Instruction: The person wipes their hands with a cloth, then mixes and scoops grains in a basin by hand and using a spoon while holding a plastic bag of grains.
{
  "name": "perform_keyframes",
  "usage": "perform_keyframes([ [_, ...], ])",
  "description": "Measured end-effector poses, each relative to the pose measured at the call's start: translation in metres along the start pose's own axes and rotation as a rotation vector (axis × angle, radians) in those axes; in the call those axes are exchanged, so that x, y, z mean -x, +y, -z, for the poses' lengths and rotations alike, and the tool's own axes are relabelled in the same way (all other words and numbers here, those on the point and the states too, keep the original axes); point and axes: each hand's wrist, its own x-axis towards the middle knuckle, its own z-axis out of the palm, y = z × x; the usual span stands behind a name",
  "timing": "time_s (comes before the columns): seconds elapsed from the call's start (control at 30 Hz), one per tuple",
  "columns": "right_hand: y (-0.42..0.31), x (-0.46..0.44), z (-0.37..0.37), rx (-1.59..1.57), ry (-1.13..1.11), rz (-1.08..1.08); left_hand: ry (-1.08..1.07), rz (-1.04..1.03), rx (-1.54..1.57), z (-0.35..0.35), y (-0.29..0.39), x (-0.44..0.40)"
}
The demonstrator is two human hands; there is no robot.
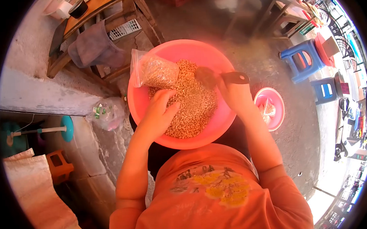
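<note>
Around: grey floor [290, 151], blue stool [317, 57] | pink basin [205, 53]: grain [193, 112] | left grip [158, 113]: spread | right grip [232, 94]: pinching scoop [206, 77]

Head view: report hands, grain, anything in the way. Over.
Right hand gripping dark scoop; left hand open at the grain. Grain heaped in pink basin. Filled bag takes up basin's far left.

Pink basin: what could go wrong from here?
The basin seems to rest on the lap, so a shift could tip it. The bag, its end jutting past the basin, might spill outside if open. The right hand holds the scoop over the grain; a quick flick could scatter some.
</note>
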Motion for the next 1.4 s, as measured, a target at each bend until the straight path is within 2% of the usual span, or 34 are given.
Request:
perform_keyframes([
  [0.07, 0.006, -0.008, 0.000, 0.001, 0.106, -0.009, -0.143, 0.073, -0.038, 0.016, 0.018, 0.011],
  [0.17, 0.028, -0.015, -0.024, 0.008, 0.169, 0.096, -0.008, 0.087, -0.062, 0.018, 0.014, 0.027],
  [0.27, 0.021, -0.008, -0.032, 0.077, 0.089, 0.168, 0.267, -0.040, -0.169, 0.016, -0.003, 0.027],
  [0.3, 0.010, -0.004, -0.031, 0.108, 0.044, 0.179, 0.322, -0.025, -0.150, 0.013, -0.011, 0.028],
  [0.37, -0.007, 0.004, -0.027, -0.034, 0.036, 0.138, 0.434, 0.004, -0.109, 0.009, -0.022, 0.027],
  [0.47, -0.018, 0.005, -0.018, -0.229, 0.005, 0.115, 0.483, -0.082, -0.228, 0.002, -0.019, 0.025],
  [0.53, -0.016, 0.004, -0.016, -0.345, -0.010, 0.091, 0.487, -0.096, -0.254, 0.002, -0.017, 0.025],
  [0.63, -0.003, -0.014, -0.019, -0.242, 0.115, 0.181, 0.483, -0.084, -0.236, 0.003, -0.013, 0.026],
  [0.73, 0.009, -0.030, -0.031, -0.084, 0.112, 0.158, 0.508, -0.090, -0.219, 0.000, -0.015, 0.026],
  [0.83, 0.019, -0.035, -0.052, 0.094, -0.026, 0.117, 0.527, -0.115, -0.227, 0.001, -0.016, 0.025],
  [1.13, -0.001, -0.007, -0.032, -0.358, -0.166, 0.242, 0.535, -0.112, -0.196, 0.002, -0.017, 0.025],
  [1.23, -0.009, -0.002, 0.001, -0.317, -0.089, 0.241, 0.547, -0.100, -0.166, 0.002, -0.020, 0.027],
  [1.33, -0.026, 0.011, 0.029, -0.262, -0.007, 0.328, 0.585, -0.088, -0.105, 0.001, -0.022, 0.028],
  [1.4, -0.044, 0.021, 0.046, -0.301, -0.237, 0.380, 0.605, -0.065, -0.032, 0.000, -0.023, 0.028],
])
